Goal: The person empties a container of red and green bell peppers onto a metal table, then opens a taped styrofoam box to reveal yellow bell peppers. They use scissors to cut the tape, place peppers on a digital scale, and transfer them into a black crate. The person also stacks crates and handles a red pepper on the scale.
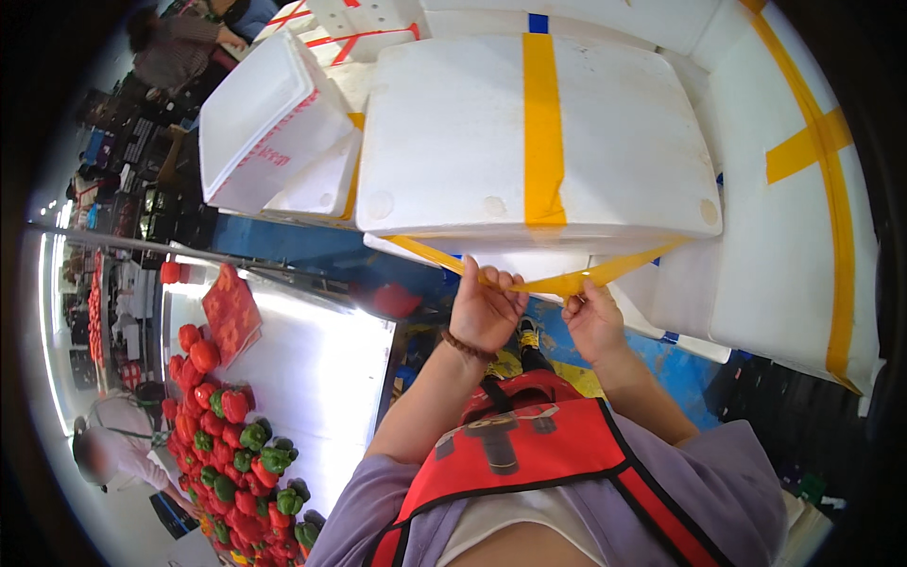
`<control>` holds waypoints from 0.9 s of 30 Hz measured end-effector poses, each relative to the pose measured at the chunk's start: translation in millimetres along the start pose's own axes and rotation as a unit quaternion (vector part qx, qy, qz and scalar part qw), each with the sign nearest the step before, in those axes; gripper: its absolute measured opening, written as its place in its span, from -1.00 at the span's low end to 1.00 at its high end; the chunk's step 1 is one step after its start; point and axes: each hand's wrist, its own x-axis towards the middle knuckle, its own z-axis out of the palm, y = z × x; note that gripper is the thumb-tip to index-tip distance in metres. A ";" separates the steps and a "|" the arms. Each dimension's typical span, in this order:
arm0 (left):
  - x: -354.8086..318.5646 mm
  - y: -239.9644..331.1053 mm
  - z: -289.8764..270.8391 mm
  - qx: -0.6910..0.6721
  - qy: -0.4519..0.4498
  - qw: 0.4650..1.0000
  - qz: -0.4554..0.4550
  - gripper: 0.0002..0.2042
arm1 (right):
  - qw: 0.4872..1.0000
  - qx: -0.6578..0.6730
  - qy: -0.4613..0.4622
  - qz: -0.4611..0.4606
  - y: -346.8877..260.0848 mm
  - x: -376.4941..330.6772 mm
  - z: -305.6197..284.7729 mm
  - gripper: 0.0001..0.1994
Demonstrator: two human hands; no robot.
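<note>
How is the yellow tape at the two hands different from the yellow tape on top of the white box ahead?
The front tape bends into a shallow V at the left hand and right hand; the top tape lies flat on the white box, untouched. The front tape runs side to side; the top tape runs from far edge to near edge. Both are yellow.
</note>
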 end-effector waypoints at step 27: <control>-19.4 100.7 -33.1 -0.023 0.048 0.993 0.107 -0.54 | 0.812 -0.580 -0.054 -0.038 -37.4 1.8 33.2 -0.73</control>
